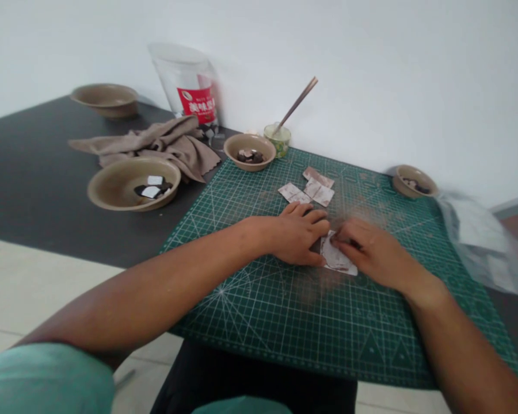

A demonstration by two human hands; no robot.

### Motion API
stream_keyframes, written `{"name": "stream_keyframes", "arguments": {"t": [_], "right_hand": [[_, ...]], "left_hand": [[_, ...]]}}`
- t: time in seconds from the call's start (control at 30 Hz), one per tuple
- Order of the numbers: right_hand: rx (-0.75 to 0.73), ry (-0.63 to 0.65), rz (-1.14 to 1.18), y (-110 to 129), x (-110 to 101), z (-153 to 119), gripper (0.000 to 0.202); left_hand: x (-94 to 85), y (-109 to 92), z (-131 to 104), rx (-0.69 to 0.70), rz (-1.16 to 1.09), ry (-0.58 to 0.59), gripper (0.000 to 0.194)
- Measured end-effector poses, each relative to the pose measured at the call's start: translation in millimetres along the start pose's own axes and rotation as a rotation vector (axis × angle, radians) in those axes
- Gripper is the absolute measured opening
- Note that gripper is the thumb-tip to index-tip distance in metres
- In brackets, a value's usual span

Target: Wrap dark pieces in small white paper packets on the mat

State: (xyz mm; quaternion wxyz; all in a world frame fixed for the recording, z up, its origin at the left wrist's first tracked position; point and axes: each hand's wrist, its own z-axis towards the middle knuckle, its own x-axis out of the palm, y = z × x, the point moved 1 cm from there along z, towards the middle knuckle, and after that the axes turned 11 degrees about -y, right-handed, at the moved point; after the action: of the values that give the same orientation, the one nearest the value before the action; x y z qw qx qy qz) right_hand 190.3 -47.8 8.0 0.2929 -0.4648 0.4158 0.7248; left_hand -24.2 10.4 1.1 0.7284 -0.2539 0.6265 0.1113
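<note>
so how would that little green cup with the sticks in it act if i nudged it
The green cup could tip fairly easily, since the sticks lean far out past its rim. The sticks would probably swing or slide, as nothing visible clamps them. The cup is likely light, being smaller than the bowl beside it.

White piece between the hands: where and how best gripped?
Pinch the white piece by its near edge, probably coming low from the near side. It looks thin and flat on the green mat; the left hand is at its left, the right hand over its right part, leaving that edge uncovered.
</note>
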Motion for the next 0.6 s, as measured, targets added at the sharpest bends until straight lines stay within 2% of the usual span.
{"name": "stream_keyframes", "arguments": {"t": [0.1, 0.17, 0.23, 0.37, 0.43, 0.57, 0.6], "right_hand": [[0.034, 0.003, -0.068, -5.2, -3.1, -1.0, 0.014], [-0.011, 0.077, -0.006, -2.8, -2.6, -2.5, 0.014], [-0.06, 0.097, 0.054, 1.1, -0.1, -1.5, 0.014], [-0.016, -0.004, -0.022, -3.3, -0.1, 4.0, 0.013], [0.021, -0.013, -0.061, -6.5, -3.2, 2.5, 0.014], [-0.043, 0.105, 0.089, 1.8, -0.4, -4.0, 0.013], [-0.062, 0.1, 0.116, 4.1, 1.5, -4.1, 0.013]], "left_hand": [[-0.1, 0.2, -0.3, 0.0, -0.002, 0.001, 0.062], [0.2, 0.3, -0.1, 0.004, -0.013, 0.01, 0.062], [1.2, 0.6, 0.5, 0.004, -0.019, 0.011, 0.063], [4.2, 2.4, 1.8, -0.014, -0.019, -0.006, 0.068], [4.9, 3.2, 1.8, -0.018, -0.022, -0.001, 0.067], [4.8, 3.6, 1.2, 0.006, -0.035, -0.001, 0.065], [4.8, 3.5, 1.1, 0.008, -0.034, -0.004, 0.065]]}}
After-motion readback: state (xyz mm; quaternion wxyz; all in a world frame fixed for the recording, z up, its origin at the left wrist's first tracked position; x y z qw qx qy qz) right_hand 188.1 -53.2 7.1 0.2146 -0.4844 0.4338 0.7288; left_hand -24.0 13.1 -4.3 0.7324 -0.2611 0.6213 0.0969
